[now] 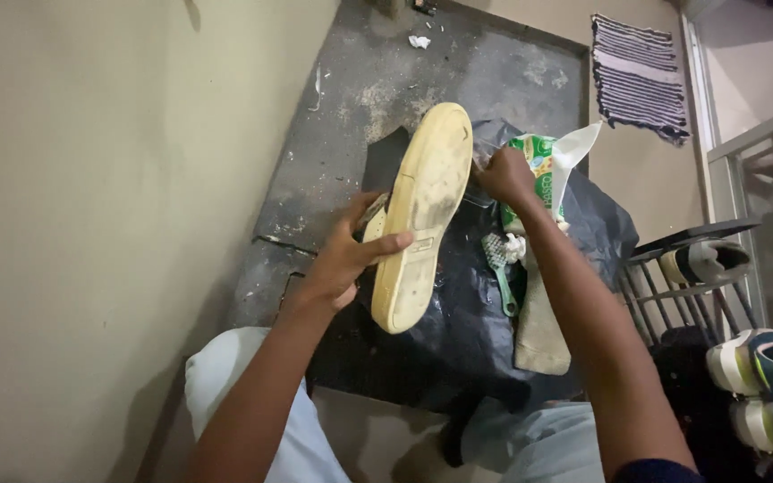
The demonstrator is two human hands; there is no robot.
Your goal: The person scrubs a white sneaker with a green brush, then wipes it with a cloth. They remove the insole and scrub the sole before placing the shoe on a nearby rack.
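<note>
Both forearms are seen bare. A dark blue sleeve edge [650, 471] is visible at the lower right of the frame, and pale light-blue trousers [225, 376] are worn, at the bottom.

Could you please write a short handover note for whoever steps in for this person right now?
Left hand: grips the shoe at mid-length, its dirty yellowish sole facing up.
Right hand: closed at the shoe's toe end, beside the green-and-white packet; what it holds cannot be seen.
On the black plastic sheet: a green brush and a beige cloth.
Shoe rack with more shoes stands to the right.
Done: nothing clearly; the sole still shows grey dirt.
Left: the sole looks in need of cleaning.
</note>
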